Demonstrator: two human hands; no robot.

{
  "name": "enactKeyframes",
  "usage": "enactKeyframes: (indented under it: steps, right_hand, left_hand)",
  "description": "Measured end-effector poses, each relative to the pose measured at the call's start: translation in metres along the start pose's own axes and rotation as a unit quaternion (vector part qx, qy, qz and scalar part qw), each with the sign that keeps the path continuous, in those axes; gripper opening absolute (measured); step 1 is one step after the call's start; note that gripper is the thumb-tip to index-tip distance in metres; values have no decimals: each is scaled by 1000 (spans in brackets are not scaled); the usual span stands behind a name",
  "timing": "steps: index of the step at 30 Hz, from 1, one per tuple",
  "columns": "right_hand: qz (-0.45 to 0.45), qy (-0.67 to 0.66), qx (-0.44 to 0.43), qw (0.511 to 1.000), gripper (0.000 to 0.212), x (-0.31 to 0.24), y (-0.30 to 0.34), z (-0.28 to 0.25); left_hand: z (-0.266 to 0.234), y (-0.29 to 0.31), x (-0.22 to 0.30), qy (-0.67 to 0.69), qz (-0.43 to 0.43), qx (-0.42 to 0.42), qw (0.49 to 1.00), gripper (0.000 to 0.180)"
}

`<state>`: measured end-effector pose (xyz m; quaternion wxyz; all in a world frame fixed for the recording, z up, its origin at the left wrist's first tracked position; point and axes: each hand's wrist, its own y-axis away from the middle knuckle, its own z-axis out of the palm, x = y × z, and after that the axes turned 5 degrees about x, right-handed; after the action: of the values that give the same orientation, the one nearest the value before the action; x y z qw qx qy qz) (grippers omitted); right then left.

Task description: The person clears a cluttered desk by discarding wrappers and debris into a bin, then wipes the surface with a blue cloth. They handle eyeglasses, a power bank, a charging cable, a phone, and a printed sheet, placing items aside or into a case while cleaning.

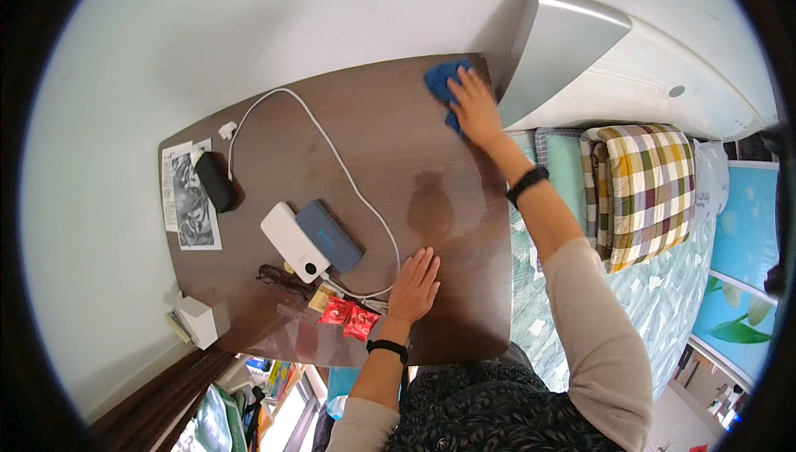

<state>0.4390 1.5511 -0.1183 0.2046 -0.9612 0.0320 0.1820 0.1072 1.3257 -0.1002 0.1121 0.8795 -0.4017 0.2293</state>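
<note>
At the far right corner of the brown table (356, 104), my right hand (478, 112) holds a blue cloth (442, 81) down against the surface, its fingers over the cloth's right side. Part of the cloth is hidden beneath that hand. My left hand (415, 284) lies flat near the table's front, palm down, fingers stretched out and holding nothing. Just left of it run a white cable (352, 182) and two red packets (360, 322). The cable reaches a white power bank (290, 238), which lies against a dark blue box (332, 235).
A black case (215, 180) rests by printed sheets (197, 216) and a white plug (227, 130) on the left. Dark-framed glasses (286, 279) and a white box (197, 321) are nearer. Right of the table stands a bed with a headboard (572, 46) and folded checked quilt (651, 187).
</note>
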Motion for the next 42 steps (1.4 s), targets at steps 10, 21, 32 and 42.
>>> enactKeyframes:
  steps: [10, 21, 32, 42]
  right_hand:
    - [-163, -208, -69, 962, 40, -140, 78, 29]
    - [-42, -84, 95, 991, 38, -18, 2, -4]
    - [-112, -262, -186, 940, 44, -132, 197, -64]
    - [13, -43, 14, 999, 50, -46, 97, -39]
  left_hand:
    - [3, 0, 2, -2, -9, -3, 1000, 52]
    - [7, 3, -1, -12, 5, 8, 1000, 52]
    - [6, 10, 3, 62, 2, 93, 994, 38]
    - [-10, 55, 32, 71, -5, 144, 987, 43]
